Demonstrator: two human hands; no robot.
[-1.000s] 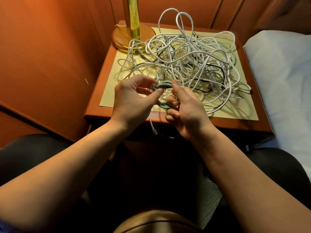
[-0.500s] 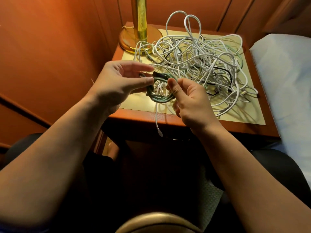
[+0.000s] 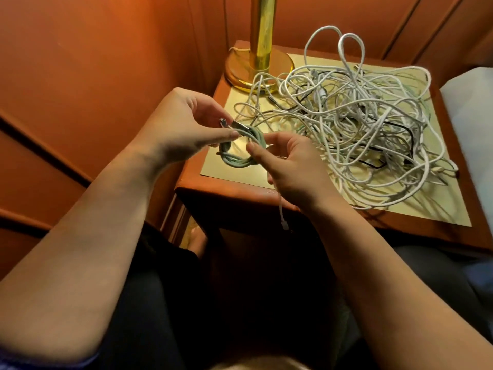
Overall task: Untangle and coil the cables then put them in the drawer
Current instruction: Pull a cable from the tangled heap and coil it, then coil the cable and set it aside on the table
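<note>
Grip: left hand pinches the green cable coil near its metal plug; right hand pinches the coil's other side, above the nightstand's front-left corner.
Nightstand: wooden, gold mat on top.
Cable tangle: white and black, heaped on the mat.
Lamp base: brass, back-left corner.
White cable end: hangs over the front edge.

Both hands pinch a coiled green cable.

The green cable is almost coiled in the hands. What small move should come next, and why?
Probably tuck the plug end, pinched by the left hand, through the green coil that the right hand holds. The loops look finished but that end sticks out loose, so the coil could spring open. The white tangle waits on the nightstand.
</note>
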